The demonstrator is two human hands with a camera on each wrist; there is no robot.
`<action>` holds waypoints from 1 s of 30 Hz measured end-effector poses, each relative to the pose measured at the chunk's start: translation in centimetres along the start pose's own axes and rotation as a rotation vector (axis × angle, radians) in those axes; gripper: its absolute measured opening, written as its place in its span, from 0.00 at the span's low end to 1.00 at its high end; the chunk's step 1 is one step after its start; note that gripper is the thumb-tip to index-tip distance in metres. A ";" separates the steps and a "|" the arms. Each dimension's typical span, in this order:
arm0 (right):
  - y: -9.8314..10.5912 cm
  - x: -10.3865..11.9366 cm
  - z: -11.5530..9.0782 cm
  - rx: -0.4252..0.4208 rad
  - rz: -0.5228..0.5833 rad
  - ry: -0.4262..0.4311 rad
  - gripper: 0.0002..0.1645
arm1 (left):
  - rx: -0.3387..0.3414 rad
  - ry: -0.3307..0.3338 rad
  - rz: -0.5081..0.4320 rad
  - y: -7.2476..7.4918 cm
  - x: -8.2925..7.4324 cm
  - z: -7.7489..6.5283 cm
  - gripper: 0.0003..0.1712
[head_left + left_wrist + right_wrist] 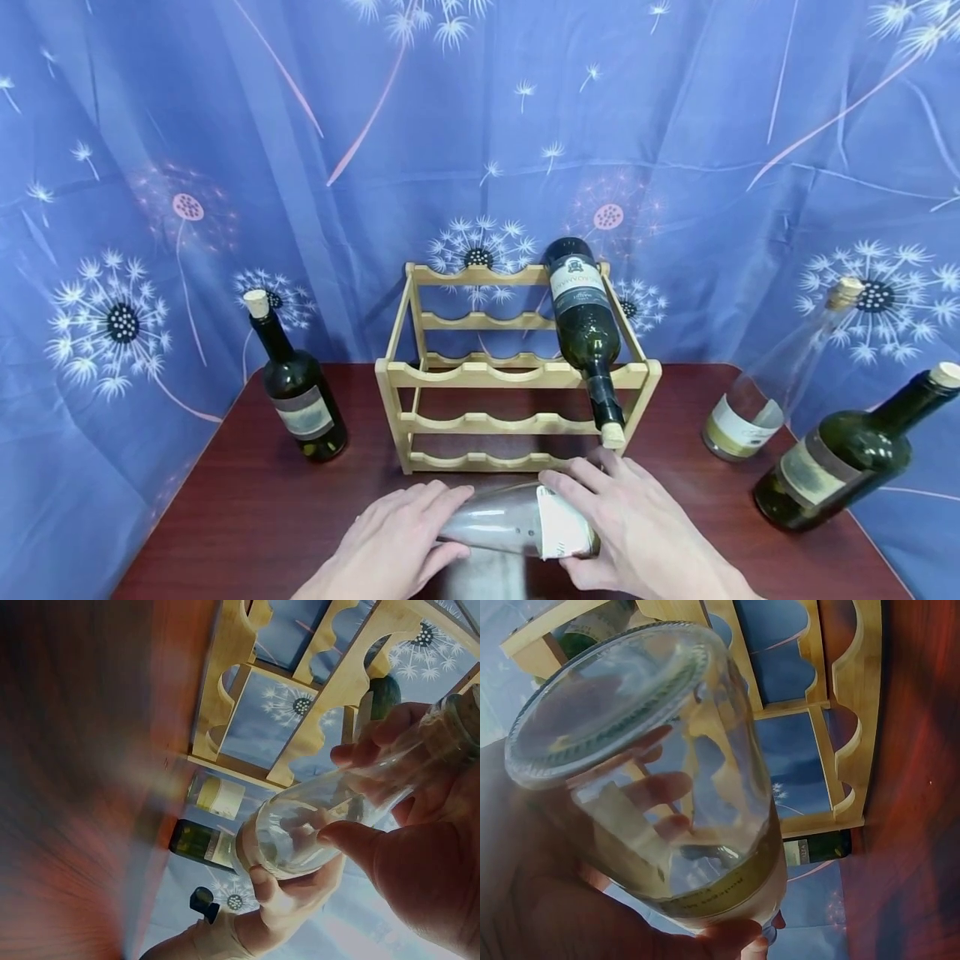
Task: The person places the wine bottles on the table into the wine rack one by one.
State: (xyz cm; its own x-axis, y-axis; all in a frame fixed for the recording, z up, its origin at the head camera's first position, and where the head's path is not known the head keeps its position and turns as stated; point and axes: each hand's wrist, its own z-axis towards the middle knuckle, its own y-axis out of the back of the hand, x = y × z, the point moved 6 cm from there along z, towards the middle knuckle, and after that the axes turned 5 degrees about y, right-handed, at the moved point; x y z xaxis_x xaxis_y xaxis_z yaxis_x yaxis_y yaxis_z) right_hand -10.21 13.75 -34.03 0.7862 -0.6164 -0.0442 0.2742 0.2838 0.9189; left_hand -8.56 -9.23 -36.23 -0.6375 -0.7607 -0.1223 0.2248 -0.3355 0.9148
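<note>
A clear glass wine bottle with a white label lies sideways between both hands, in front of the wooden wine rack. My left hand grips its neck end; in the left wrist view, a cork shows there. Around the labelled base end curl the fingers of my right hand. The right wrist view shows the round glass base of the clear bottle close up, with the right thumb along the label. On the rack's top tier, at the right, a dark wine bottle rests with its corked neck toward me.
A corked dark bottle stands left of the rack on the red-brown table. To the right stand another clear corked bottle and a dark green corked one. A blue dandelion-print curtain hangs behind.
</note>
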 end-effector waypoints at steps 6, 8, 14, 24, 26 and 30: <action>0.5 -0.2 0.2 -0.022 -0.014 0.014 0.50 | 0.011 0.000 0.044 0.2 0.2 0.4 0.30; 0.7 -0.3 0.2 -0.027 -0.022 0.019 0.50 | 0.004 -0.004 0.047 0.3 0.3 0.5 0.31; 1.1 -0.8 0.4 -0.012 -0.020 0.019 0.52 | -0.050 -0.039 0.036 0.9 0.5 0.8 0.30; 1.6 -1.7 -0.2 0.052 -0.008 -0.037 0.56 | -0.053 -0.027 0.007 1.7 0.7 0.6 0.30; 1.6 -1.9 -0.4 0.074 -0.001 -0.056 0.56 | -0.051 -0.023 0.001 1.7 0.8 0.4 0.30; 1.3 -2.3 -1.0 0.125 -0.008 -0.089 0.55 | -0.044 -0.014 -0.009 1.7 1.0 0.0 0.30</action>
State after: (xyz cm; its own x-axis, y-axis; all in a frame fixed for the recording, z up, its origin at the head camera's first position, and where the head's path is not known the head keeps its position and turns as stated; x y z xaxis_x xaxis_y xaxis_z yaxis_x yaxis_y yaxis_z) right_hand -11.13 16.28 -33.09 0.7306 -0.6825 -0.0219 0.2050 0.1887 0.9604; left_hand -8.78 -10.57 -34.78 -0.6496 -0.7499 -0.1252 0.2508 -0.3668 0.8959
